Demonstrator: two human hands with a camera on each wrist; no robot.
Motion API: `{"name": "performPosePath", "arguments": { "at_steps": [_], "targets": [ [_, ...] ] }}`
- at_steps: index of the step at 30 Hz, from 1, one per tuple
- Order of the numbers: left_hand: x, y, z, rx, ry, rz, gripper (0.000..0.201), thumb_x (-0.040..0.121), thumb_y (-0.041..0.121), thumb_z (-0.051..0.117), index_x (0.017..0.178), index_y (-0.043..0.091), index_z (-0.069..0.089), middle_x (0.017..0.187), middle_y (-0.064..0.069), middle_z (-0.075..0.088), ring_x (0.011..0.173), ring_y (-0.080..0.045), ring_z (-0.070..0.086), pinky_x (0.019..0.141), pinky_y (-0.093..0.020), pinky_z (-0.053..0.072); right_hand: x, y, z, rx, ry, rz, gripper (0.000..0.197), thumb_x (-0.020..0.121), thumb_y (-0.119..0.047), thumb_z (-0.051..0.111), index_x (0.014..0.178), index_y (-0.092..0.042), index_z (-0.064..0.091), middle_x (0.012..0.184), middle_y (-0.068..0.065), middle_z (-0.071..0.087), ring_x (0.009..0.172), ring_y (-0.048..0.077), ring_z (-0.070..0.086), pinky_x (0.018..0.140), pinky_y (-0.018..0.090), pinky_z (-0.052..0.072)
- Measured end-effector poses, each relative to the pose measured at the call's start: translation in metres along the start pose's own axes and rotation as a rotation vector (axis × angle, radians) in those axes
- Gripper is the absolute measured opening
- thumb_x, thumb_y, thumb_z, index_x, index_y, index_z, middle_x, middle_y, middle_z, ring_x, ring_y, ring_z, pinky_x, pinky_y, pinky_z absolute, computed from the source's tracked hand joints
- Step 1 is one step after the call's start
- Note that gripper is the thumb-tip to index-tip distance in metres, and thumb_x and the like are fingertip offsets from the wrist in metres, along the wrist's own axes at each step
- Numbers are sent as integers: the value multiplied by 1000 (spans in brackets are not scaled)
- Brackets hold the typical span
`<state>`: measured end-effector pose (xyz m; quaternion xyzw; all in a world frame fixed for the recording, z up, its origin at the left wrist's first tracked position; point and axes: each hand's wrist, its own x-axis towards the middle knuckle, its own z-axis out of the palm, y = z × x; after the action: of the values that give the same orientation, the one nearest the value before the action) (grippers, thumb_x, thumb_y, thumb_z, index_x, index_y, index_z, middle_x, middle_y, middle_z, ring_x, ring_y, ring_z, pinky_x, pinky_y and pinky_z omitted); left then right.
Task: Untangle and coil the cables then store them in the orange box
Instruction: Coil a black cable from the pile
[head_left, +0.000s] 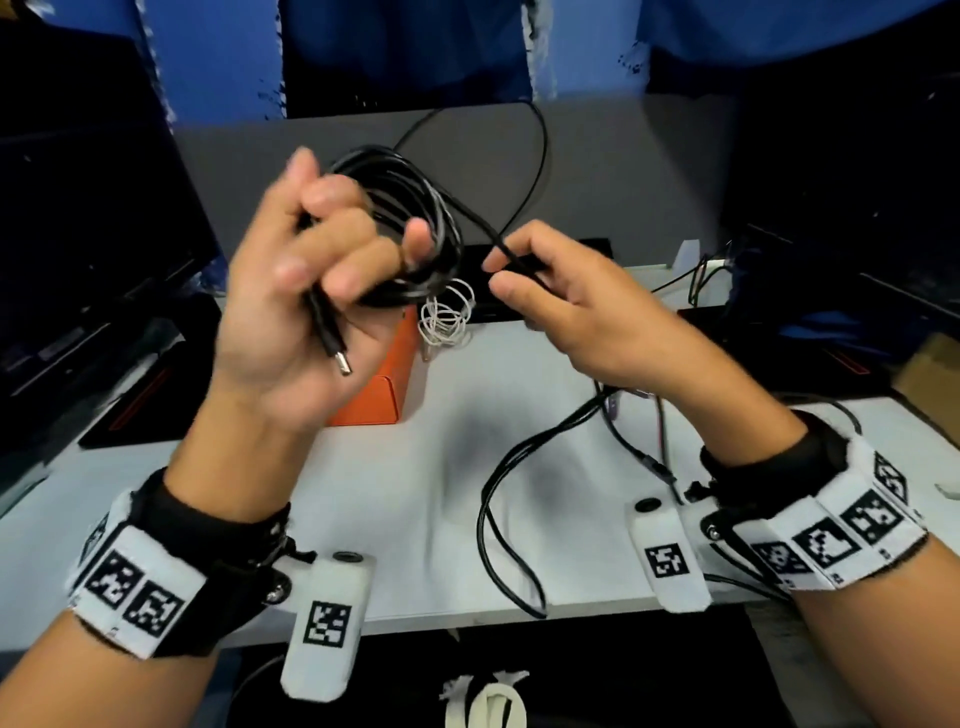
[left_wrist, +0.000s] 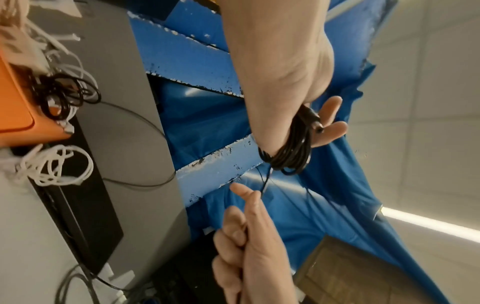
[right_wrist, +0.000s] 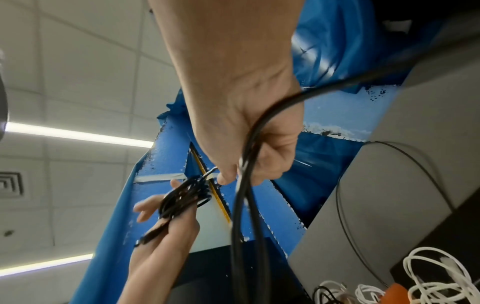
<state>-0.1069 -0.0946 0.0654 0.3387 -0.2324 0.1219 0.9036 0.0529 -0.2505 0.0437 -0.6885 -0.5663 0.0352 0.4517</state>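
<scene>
My left hand (head_left: 332, 249) is raised above the table and grips a coil of black cable (head_left: 421, 228); the cable's metal plug (head_left: 342, 361) sticks out below the palm. My right hand (head_left: 498, 273) pinches the free strand of the same cable (head_left: 488, 234) just right of the coil. From there the cable falls to the table and loops near the front edge (head_left: 511, 499). The orange box (head_left: 387, 374) stands behind my left hand. In the left wrist view a small black coil (left_wrist: 62, 96) lies in the orange box (left_wrist: 15, 107). Beside the box lies a white cable bundle (head_left: 447, 317).
A grey partition (head_left: 649, 171) closes off the back of the white table (head_left: 426, 493), with a thin black wire (head_left: 543, 140) looping across it. A black bar (head_left: 571, 249) lies along the back. Dark screens (head_left: 78, 234) and a black device (head_left: 140, 395) stand at the left.
</scene>
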Motion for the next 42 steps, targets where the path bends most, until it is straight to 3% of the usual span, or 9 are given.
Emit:
{"name": "performPosePath", "arguments": {
  "at_steps": [8,11,17,24,27,31,35,38,42],
  "targets": [
    [2,8,-2,346,288,430,36,113,27,31,91,11,55,77,1,63,77,-17,65,97,-33,48,-18,-16,29,-62,-540,119,37,107,-35,53,143,-31,44,68,-7,54,43,9,48,42,29,46],
    [4,5,-8,1023,464,480,51,113,26,28,86,15,70,84,3,74,87,-19,71,95,-35,53,-23,-22,37,-113,-644,52,36,108,-35,50,142,-23,49,53,-13,50,44,6,40,49,19,39],
    [-6,-3,-24,2085,230,-15,50,103,47,38,75,14,62,66,8,69,67,-5,63,79,-36,49,-23,-33,6,5,-589,-37,19,105,-8,52,113,-10,69,49,-11,37,48,10,27,49,23,29],
    [-20,12,-14,1258,-188,-534,68,93,60,61,78,-6,54,49,-12,39,46,-24,40,57,-11,41,-18,-20,-34,73,-399,-62,14,101,-17,65,96,-12,77,54,-10,43,52,6,36,53,21,37],
    [-22,23,-9,1256,-107,-410,53,75,60,80,67,10,66,55,-31,44,38,-5,34,41,-11,30,-14,-11,-50,160,-210,-71,27,94,-38,69,82,-15,77,52,-14,48,47,0,37,49,8,29],
    [-28,54,-19,1281,172,-66,32,82,38,59,57,19,63,49,-2,51,37,-1,28,39,-13,26,-11,26,-92,300,20,-17,45,77,-68,73,80,-24,79,56,-7,36,51,5,26,46,17,19],
    [-31,105,-42,482,94,-106,48,110,16,27,82,-7,57,52,-6,42,51,-19,40,66,-41,44,-10,80,-130,180,429,245,40,86,-62,70,73,-25,71,49,-14,39,44,4,28,41,19,19],
    [-34,125,-51,483,263,-53,45,112,31,35,76,9,52,49,-1,54,41,-19,43,48,-27,26,-11,113,-141,-20,511,423,39,100,-49,61,73,-22,71,50,-11,45,48,10,33,42,21,25],
    [-26,110,-41,720,389,158,34,92,49,63,66,29,53,37,10,37,32,-6,34,67,-11,45,-9,122,-133,-204,381,501,37,100,-47,62,82,-18,76,69,3,53,63,20,44,63,30,37]
  ]
}}
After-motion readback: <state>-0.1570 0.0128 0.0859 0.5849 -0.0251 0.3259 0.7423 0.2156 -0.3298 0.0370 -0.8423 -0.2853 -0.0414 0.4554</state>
